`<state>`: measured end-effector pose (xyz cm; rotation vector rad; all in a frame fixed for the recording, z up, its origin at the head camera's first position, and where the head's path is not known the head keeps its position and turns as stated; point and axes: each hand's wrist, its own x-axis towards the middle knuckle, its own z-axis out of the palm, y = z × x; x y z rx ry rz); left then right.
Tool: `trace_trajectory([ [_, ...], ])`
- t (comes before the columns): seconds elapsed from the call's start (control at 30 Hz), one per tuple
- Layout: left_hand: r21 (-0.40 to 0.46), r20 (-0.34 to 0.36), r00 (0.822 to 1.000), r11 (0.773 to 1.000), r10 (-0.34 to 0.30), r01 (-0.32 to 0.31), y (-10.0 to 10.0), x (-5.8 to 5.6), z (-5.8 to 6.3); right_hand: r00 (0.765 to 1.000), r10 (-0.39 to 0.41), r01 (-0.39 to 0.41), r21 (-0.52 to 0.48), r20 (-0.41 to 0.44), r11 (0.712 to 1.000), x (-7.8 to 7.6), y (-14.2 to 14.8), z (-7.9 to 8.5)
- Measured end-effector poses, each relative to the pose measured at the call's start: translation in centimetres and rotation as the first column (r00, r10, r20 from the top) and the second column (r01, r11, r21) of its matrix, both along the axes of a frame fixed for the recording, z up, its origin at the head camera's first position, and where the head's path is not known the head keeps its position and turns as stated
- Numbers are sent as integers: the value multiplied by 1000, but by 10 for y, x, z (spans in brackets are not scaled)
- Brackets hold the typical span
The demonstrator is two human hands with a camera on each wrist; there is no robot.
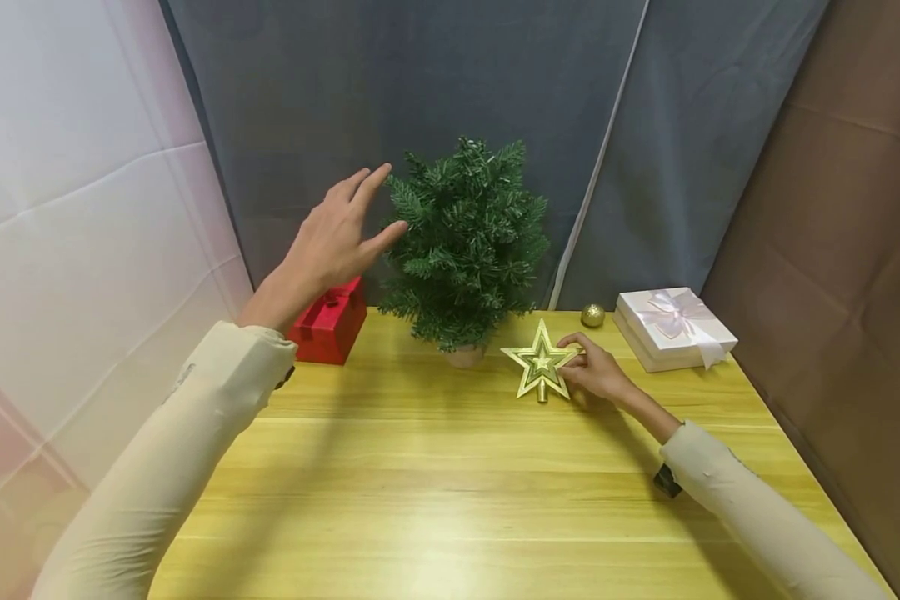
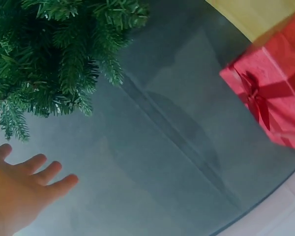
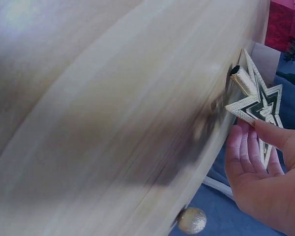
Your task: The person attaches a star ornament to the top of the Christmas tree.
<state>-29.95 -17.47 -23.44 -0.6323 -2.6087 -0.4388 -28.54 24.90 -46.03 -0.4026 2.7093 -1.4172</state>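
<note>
A small green artificial Christmas tree (image 1: 465, 237) stands at the back of the table on a pale base (image 1: 466, 357). My left hand (image 1: 339, 227) is raised at the tree's left side, fingers spread and holding nothing; in the left wrist view its fingers (image 2: 48, 173) are just below the branches. On the right, my right hand (image 1: 594, 371) pinches a gold star tree topper (image 1: 542, 360) by one side point, thumb in front and fingers behind. The star is upright with its hollow socket (image 3: 243, 80) at the bottom, and it casts a shadow on the table.
A red gift box (image 1: 336, 325) with a ribbon sits behind my left forearm. At the back right are a gold ball ornament (image 1: 592, 315) and a white gift box (image 1: 675, 327) with a pale bow. A grey curtain (image 1: 307, 92) hangs behind the wooden table (image 1: 435, 475).
</note>
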Motion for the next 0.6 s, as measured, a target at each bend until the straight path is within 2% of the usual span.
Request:
trace_trajectory([
  [0.17,137,85,994,989,-63,51,2,-3,0,1000,6,-6,-1,-23,1000,-2,1,2],
  [0.23,190,98,990,978,-101,81,3,-6,-2,999,18,-18,-12,-31,1000,1,-1,7],
  [0.4,289,124,981,951,-151,110,4,-12,-6,999,39,-40,-27,-36,999,1,-3,8],
  [0.47,337,137,976,935,-170,115,5,-13,-7,999,37,-38,-25,-39,999,-1,-1,3],
  [0.6,429,139,967,893,-212,134,7,-15,-10,998,34,-35,-10,-48,999,1,-1,5],
])
